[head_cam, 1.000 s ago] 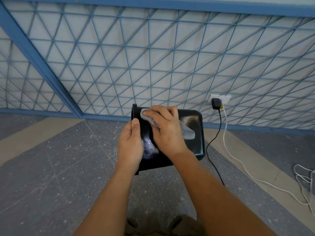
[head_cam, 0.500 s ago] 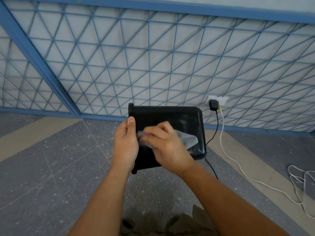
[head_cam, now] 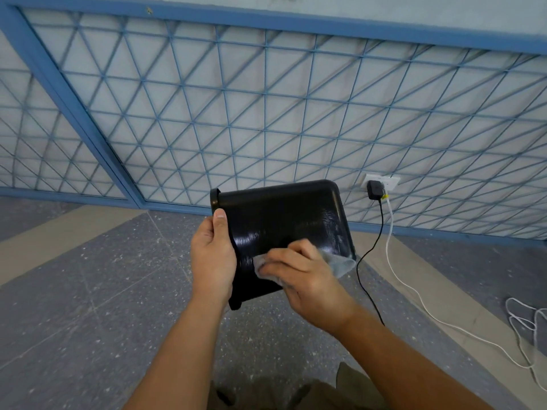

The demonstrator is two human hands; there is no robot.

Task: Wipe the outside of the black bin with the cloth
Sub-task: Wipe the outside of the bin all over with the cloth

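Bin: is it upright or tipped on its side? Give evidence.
Tipped sideways: the bin has its rim at left, gripped by the left hand; base points right; right hand presses cloth on its wall.

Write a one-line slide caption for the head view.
Left hand grips the black bin; right hand presses a grey cloth to its side.

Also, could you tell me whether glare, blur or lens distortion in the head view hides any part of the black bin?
Head view: light soft and even, no hard shadows; the glossy black plastic bin shows pale streaky glare near its right edge, hiding nothing; the blue metal grille has a top bar bowed by wide-angle distortion; the right hand and pale grey cloth look slightly soft.
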